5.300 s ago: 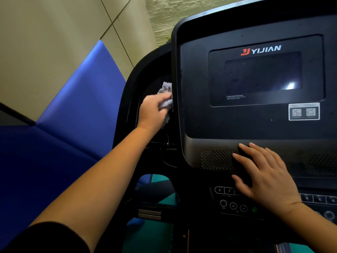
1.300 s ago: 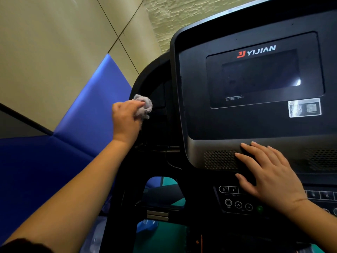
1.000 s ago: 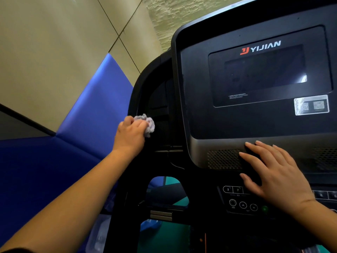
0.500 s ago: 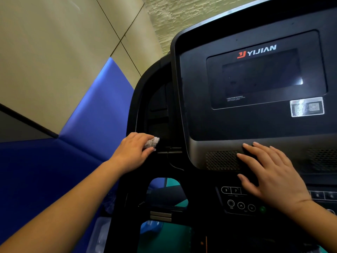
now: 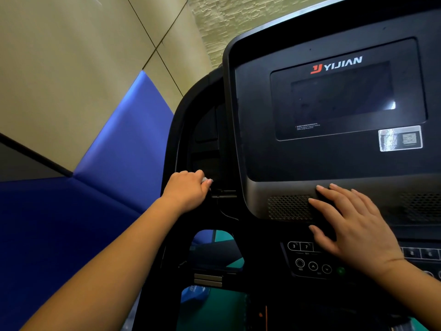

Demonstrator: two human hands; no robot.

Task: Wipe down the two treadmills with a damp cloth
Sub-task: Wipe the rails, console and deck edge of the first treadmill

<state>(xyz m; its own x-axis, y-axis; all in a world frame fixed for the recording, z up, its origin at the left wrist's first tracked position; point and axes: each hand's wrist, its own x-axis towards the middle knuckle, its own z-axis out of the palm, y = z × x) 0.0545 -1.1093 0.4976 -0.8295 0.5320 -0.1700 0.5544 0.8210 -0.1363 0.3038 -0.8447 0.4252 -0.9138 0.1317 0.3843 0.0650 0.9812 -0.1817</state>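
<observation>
The right hand (image 5: 353, 225) lies flat, fingers spread, on the lower edge of the treadmill console (image 5: 262, 151). Further out, the left hand (image 5: 187, 191) is curled round the cloth (image 5: 204, 179) — only a pale scrap shows — pressed against the black side frame (image 5: 183, 125). The screen (image 5: 341, 96) beyond looks speckled, so most of the wiping seems left; no second treadmill shows.
</observation>
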